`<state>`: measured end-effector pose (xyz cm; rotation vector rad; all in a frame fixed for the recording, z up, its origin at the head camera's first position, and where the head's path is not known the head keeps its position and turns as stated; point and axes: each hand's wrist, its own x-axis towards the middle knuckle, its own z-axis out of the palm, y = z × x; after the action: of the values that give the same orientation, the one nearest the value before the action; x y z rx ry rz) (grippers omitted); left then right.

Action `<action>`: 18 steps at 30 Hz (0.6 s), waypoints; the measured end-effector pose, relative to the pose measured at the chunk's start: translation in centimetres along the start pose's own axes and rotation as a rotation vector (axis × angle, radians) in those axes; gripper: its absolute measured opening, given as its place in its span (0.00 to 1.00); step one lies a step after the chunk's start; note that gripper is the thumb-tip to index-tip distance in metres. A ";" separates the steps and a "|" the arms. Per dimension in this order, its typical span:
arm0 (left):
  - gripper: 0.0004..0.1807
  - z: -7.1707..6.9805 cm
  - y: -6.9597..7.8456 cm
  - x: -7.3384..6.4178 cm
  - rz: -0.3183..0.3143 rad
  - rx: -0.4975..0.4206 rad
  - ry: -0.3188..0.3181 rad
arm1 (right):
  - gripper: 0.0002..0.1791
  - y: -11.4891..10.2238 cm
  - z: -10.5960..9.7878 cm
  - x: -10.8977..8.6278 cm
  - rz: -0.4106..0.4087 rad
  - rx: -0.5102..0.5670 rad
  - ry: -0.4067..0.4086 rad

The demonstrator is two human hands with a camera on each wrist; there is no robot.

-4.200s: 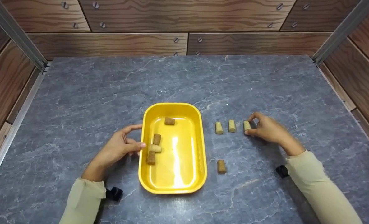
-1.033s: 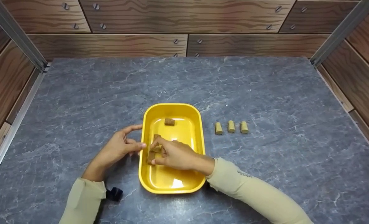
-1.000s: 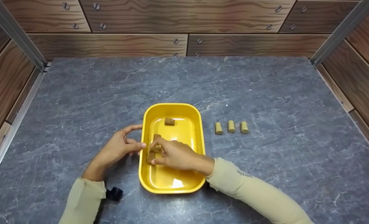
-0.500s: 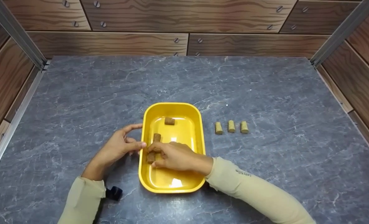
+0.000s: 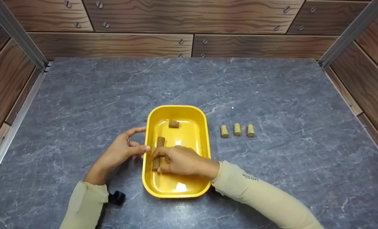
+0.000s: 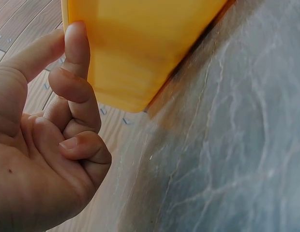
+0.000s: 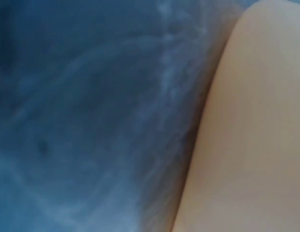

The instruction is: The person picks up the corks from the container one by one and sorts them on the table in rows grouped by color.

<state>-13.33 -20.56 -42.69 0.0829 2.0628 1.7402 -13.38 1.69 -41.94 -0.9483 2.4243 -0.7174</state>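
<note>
A yellow tray (image 5: 176, 187) stands upright on the table. My left hand (image 5: 120, 151) pinches its left wall, thumb on the rim and index finger outside; the left wrist view shows the other fingers curled below that pinch. My right hand (image 5: 184, 160) reaches over the tray's right rim. Its index finger and thumb grip a brown tapered cork (image 5: 156, 165) at the tray's left side. Just beyond those fingers lies a second brown cork (image 5: 161, 141), and another cork (image 5: 174, 123) rests at the far end. My right hand hides part of the tray floor.
Three pale tapered corks (image 5: 237, 129) stand in a row on the marbled grey table (image 5: 287, 95), right of the tray. Wood-patterned panels (image 5: 144, 16) bound the table. The right wrist view is blurred, with a smooth tan surface along its right side.
Since 4.2 s ago, my right hand has left the pale corks and moved into the tray, and the brown cork is gone from the table. Lately the gripped cork shifts slightly nearer me.
</note>
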 end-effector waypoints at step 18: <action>0.40 0.0 0.1 -0.1 -0.007 0.027 0.003 | 0.19 -0.1 0.3 0.1 0.007 -0.022 -0.001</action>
<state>-13.32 -20.55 -42.53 0.0809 2.0867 1.7095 -13.29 1.47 -42.15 -0.9479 2.4378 -0.6891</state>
